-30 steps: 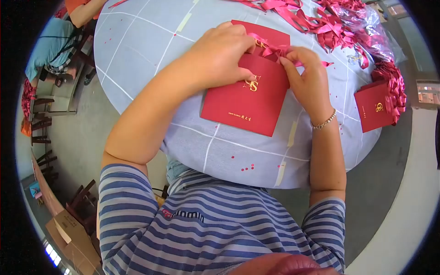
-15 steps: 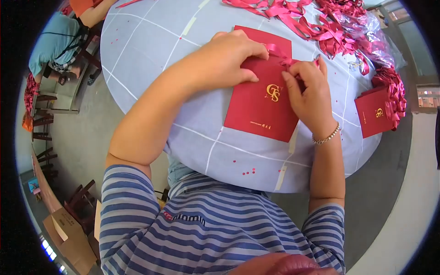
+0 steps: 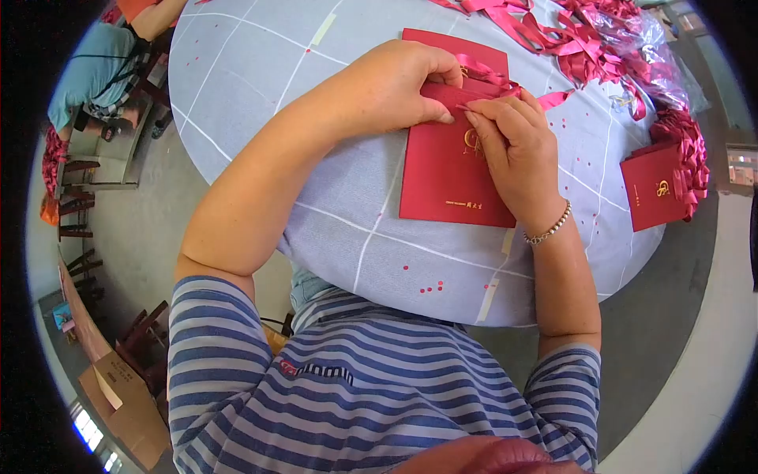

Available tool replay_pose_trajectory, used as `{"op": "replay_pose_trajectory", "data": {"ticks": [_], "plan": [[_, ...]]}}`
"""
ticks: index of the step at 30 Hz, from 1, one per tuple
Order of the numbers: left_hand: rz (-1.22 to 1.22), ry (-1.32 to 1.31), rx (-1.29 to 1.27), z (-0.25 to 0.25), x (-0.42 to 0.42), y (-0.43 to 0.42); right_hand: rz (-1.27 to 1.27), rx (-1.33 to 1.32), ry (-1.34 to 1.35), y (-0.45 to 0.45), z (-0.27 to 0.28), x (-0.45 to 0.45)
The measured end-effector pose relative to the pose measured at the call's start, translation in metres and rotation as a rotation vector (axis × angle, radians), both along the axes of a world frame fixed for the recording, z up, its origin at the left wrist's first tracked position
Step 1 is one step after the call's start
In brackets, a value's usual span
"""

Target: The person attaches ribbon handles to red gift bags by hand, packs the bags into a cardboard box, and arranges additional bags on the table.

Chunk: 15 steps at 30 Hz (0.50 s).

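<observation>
Red bag (image 3: 450, 182), probably, beneath hands (image 3: 399, 83) (image 3: 517, 146)

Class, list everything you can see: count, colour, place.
Paper bag: one, red, under both hands
Ribbon: at least one, pink-red, at that bag's top
Loose ribbons: many, pink-red, far right of table
Plastic wrap: clear, beside them
Bag pile: uncountable, red, right edge
Tablecloth: one, grey-blue, white lines
Dots: many, red, scattered
Chairs: several, brown, left
Box: one, brown, lower left
People: two, upper left
Bracelet: one, silvery, right wrist
Striped shirt: one, blue-grey, wearer
Hands: two, bare
</observation>
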<state>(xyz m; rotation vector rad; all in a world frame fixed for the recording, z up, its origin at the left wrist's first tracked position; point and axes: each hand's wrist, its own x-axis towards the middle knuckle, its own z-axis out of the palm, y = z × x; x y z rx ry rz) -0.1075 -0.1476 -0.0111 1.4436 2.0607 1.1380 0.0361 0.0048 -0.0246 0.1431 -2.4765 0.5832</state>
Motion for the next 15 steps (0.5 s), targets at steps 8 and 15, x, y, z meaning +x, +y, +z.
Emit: {"op": "replay_pose_trajectory", "data": {"ticks": [8, 15], "plan": [[0.025, 0.15, 0.046, -0.002, 0.014, 0.003, -0.106, 0.183, -0.054, -0.007, 0.002, 0.002], [0.113, 0.242, 0.079, -0.004, 0.028, 0.004, -0.163, 0.251, -0.132, -0.015, 0.01, 0.007]]}}
